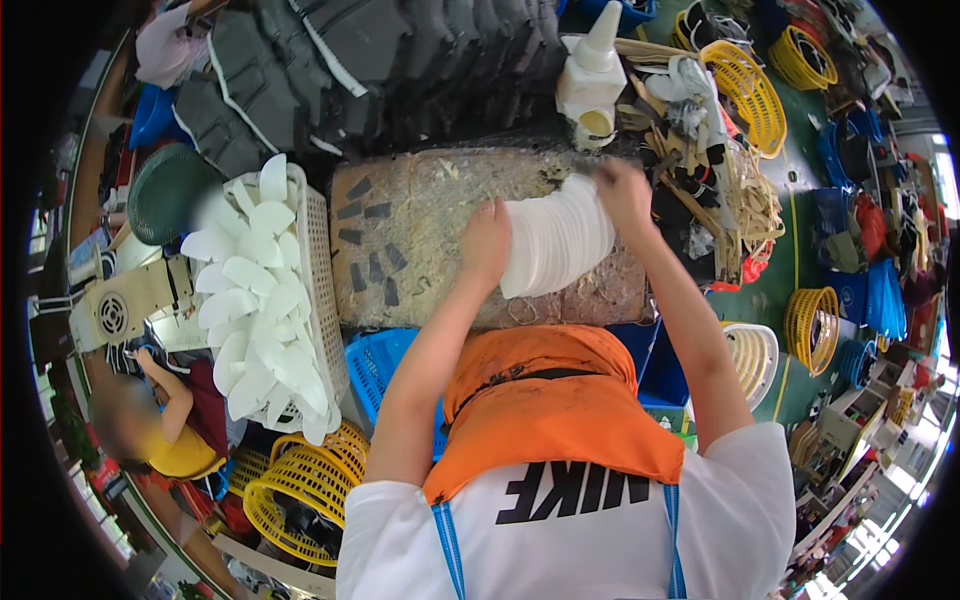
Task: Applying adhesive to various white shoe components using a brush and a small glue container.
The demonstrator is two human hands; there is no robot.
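Note:
A fanned stack of thin white curved pieces (558, 240) is held over the worn, glue-crusted work board (430, 185). My left hand (487, 243) is closed on the stack's left end, thumb toward the top. At the upper right edge of the stack is my right hand (625, 198), its fingers curled together and slightly blurred. Something dark shows at those fingertips, too small to make out. Several small dark grey strips (375, 265) lie on the left of the board. Just beyond the right hand stands a white bottle with a cone-shaped nozzle (597, 70), an open cup-like mouth at its base.
Left of the board, a white basket (322, 290) is heaped with white curved pieces (262, 300). Dark grey sheets (430, 70) cover the far side. Scrap strips (735, 205) pile up at right. A blue basket (375, 370) and yellow baskets (300, 500) stand nearer; another person (175, 415) sits at left.

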